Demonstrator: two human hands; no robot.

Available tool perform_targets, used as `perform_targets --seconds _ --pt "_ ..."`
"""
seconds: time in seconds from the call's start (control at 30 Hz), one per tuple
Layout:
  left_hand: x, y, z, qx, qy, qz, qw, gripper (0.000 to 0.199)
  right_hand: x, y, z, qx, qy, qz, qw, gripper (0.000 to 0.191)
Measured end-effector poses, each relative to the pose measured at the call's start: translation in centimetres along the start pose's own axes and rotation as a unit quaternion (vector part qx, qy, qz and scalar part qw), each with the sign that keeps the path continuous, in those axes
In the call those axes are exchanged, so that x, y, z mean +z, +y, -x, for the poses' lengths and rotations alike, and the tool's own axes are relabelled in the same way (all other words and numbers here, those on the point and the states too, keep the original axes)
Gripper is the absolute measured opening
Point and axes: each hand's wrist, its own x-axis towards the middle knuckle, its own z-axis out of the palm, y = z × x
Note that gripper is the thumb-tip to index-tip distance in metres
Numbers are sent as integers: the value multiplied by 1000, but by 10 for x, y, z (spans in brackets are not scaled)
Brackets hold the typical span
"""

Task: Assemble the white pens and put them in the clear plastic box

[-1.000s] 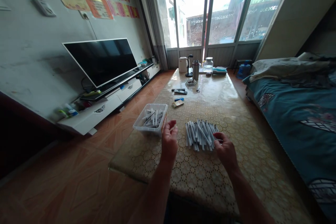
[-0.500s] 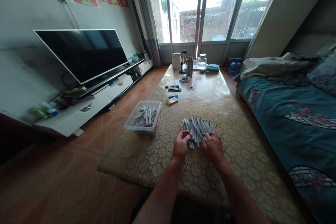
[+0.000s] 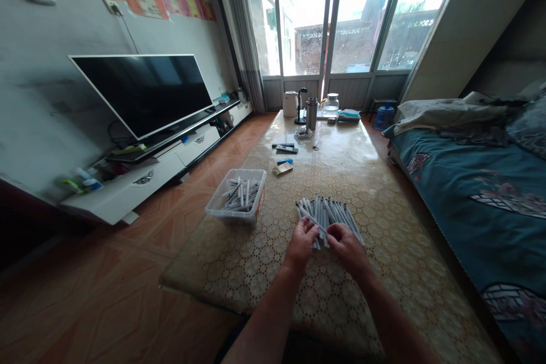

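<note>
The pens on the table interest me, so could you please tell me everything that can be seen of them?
The pens look slim, whitish-grey and plastic, many with dark far ends. They lie bunched roughly side by side on the table, right of the tub. One slants across the rest, its near end seemingly pinched by the right hand. The left hand is close beside it; whether it grips is unclear.
</note>
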Motion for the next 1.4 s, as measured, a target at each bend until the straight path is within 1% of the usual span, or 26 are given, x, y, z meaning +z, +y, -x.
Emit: perform_targets --seconds 0.03,0.1,0.13,0.2,0.27,0.3,0.33,0.4,0.5,0.57,0.6,0.7,0.8,0.9,0.97,1.07,1.17,1.3,1.4 --pt "1 0 1 11 -10 12 1000 41 0 -3 3 12 -50 -88 995 17" --pt "4 0 2 24 -34 26 999 38 2 -10 9 42 -133 -225 964 20" --pt "5 -1 3 27 -49 23 998 37 3 -13 13 52 -162 -270 948 21" --pt "9 -2 6 34 -78 3 996 38 4 -18 18 67 -194 -332 920 31" --pt "12 -3 8 56 -102 -32 993 37 6 -20 22 93 -198 -388 896 44" --pt "14 -3 9 68 -112 -47 990 36 6 -20 24 108 -190 -414 883 47" --pt "16 -4 10 75 -121 -55 988 36 7 -20 24 123 -179 -438 872 46" --pt "18 -3 12 67 -133 -49 988 36 8 -19 24 143 -150 -471 857 41" --pt "21 1 16 57 -134 9 989 42 10 -17 23 160 -98 -496 848 29" --pt "22 3 19 62 -138 42 988 44 10 -17 22 182 -88 -505 839 26" --pt "23 4 20 65 -139 50 987 44 11 -17 22 193 -92 -507 835 29" --pt "26 3 20 73 -135 60 986 40 13 -20 24 203 -103 -502 834 39" --pt "27 -1 18 85 -113 78 987 37 15 -25 28 199 -83 -482 849 45" --pt "28 -7 15 93 -93 94 987 36 18 -30 32 192 -50 -459 866 46" --pt "28 -10 15 97 -85 99 987 36 19 -32 32 193 -43 -450 871 49" --pt "28 -11 16 100 -75 90 988 38 22 -33 33 189 -47 -450 872 53" --pt "29 -8 18 103 -73 88 988 38 24 -34 32 183 -59 -453 870 54" --pt "28 -3 19 109 -73 73 989 36 22 -38 32 205 -78 -451 865 57" --pt "26 -1 19 109 -77 70 989 35 20 -41 32 220 -80 -454 860 58"
